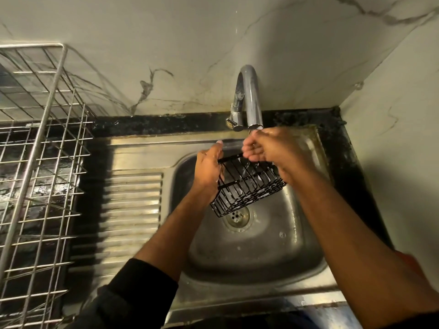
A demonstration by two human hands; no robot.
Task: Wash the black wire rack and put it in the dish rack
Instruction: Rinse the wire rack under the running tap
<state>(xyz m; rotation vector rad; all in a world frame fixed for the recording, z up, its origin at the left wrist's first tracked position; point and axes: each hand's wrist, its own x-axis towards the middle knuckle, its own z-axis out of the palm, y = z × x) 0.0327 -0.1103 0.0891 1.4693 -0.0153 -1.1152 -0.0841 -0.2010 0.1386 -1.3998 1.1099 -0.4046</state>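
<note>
One black wire rack [247,186] over one sink [261,252], two hands' fingers [249,150] clamped on it.

Pale marble-patterned wall panels [190,43] with grey veins met at a corner on the right, above a black speckled stone counter [152,125]. Set into the counter was a stainless steel sink [249,257] with a ribbed draining board [133,210] on its left and a round drain [237,216] in the basin. A curved chrome tap [249,96] rose at the back. The light was dim and yellowish.
</note>
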